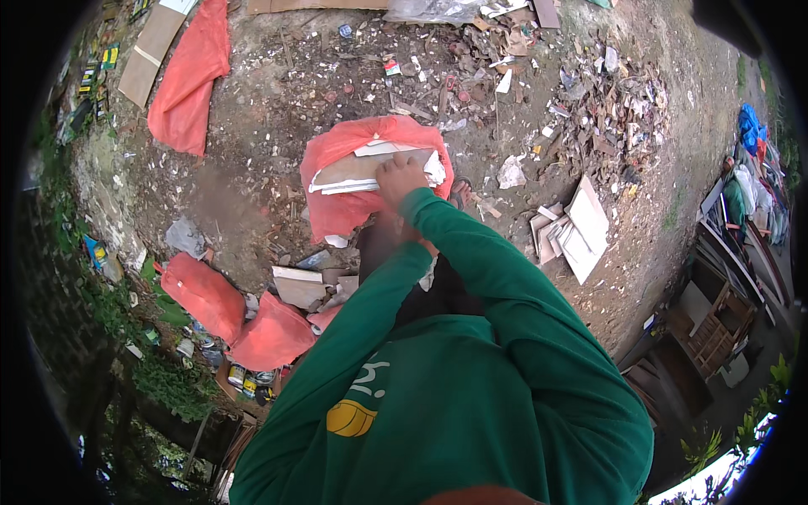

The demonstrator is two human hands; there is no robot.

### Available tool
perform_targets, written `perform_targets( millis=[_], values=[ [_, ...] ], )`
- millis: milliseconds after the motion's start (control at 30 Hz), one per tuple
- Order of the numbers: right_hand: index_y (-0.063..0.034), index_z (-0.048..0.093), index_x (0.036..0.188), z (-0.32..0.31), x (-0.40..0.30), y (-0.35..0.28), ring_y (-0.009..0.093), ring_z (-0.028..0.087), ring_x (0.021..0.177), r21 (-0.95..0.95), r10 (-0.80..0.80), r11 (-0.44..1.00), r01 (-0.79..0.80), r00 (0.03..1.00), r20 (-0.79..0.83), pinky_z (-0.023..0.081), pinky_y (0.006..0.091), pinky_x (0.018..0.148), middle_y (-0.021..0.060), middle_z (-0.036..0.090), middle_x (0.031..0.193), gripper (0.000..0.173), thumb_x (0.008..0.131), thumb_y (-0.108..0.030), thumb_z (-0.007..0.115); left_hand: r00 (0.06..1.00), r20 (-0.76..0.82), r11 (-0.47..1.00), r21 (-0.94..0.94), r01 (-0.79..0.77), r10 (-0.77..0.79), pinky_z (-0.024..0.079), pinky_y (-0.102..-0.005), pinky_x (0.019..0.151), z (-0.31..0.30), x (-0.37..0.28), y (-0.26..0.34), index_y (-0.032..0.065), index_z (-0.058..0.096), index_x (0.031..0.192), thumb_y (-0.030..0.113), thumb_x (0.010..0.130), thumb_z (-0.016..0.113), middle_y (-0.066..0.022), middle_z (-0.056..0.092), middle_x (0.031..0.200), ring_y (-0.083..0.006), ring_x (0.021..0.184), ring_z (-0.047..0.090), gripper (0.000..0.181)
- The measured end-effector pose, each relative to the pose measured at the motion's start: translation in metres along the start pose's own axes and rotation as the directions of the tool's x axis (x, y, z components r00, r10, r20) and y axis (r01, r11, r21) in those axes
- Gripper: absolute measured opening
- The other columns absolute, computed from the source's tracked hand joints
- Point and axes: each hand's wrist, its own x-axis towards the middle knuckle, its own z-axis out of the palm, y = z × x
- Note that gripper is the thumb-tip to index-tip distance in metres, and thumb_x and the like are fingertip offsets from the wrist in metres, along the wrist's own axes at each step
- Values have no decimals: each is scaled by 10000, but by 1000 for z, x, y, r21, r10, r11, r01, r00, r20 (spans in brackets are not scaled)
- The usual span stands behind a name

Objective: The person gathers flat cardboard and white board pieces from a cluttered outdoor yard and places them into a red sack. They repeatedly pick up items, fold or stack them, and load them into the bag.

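Note:
A red woven sack [404,129] stands before me with its mouth open, and folded cardboard [353,172] and white-edged sheets fill it. My right hand [400,178] lies on the contents at the sack's near right side, its fingers bent over the cardboard; whether it grips a piece is unclear. Just below it, close to the sack's near rim, my left hand [413,235] is blurred and partly hidden by my right forearm and sleeve. What its fingers hold cannot be made out.
Flattened cardboard pieces [584,230] lie to the right on littered dirt. Scrap paper heaps [618,120] spread at the upper right. An empty-looking red sack [189,82] lies upper left; filled red sacks [205,297] sit lower left. My sandalled foot [462,191] is beside the sack.

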Motion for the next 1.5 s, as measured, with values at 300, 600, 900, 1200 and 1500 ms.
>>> perform_targets(
  millis=[300, 600, 900, 1200, 1500],
  values=[
    [-41, 652, 1110, 2, -4, -2, 256, 549, 1077, -12, 87, 996, -88, 994, -72, 440, 439, 858, 84, 665, 1090, 325, 865, -217, 529, 995, 86, 999, -2, 48, -47, 467, -526, 932, -16, 6, 2, 113, 538, 1301, 170, 837, 615, -164, 535, 1308, -367, 1222, 505, 474],
    [-61, 640, 1102, 18, -5, 32, 289, 565, 1076, 229, 71, 972, -47, 993, -95, 456, 429, 925, 92, 638, 1100, 327, 799, -182, 621, 962, 216, 986, 37, 163, -167, 488, -508, 898, -4, 22, -11, 125, 536, 1295, 163, 851, 594, -146, 542, 1296, -340, 1175, 550, 449],
    [-42, 641, 1075, 11, -89, 102, 369, 587, 1087, 485, 488, 780, -396, 870, -75, 523, 451, 863, 170, 639, 1120, 314, 822, -228, 648, 997, 25, 984, -156, 81, -78, 492, -534, 789, -28, 15, -10, 82, 517, 1154, 13, 872, 499, -196, 598, 1086, -437, 993, 597, 291],
    [30, 673, 1021, 60, -64, 127, 275, 689, 866, 781, 545, -91, -618, 626, 558, 545, 375, 802, 139, 716, 957, 586, 939, -537, 554, 994, 14, 973, -207, 105, -105, 473, -534, 788, -16, 20, -2, 95, 507, 1050, 10, 854, 542, -175, 596, 999, -421, 981, 591, 216],
    [35, 610, 1100, -81, -77, 170, 116, 610, 644, 562, 182, -817, -126, 870, 459, 503, 277, 634, -39, 556, 633, 575, 891, -500, 640, 991, -2, 939, -319, 125, -133, 444, -552, 785, -10, 18, -10, 48, 475, 1050, 39, 882, 527, -252, 617, 952, -474, 955, 580, 175]
  ],
)
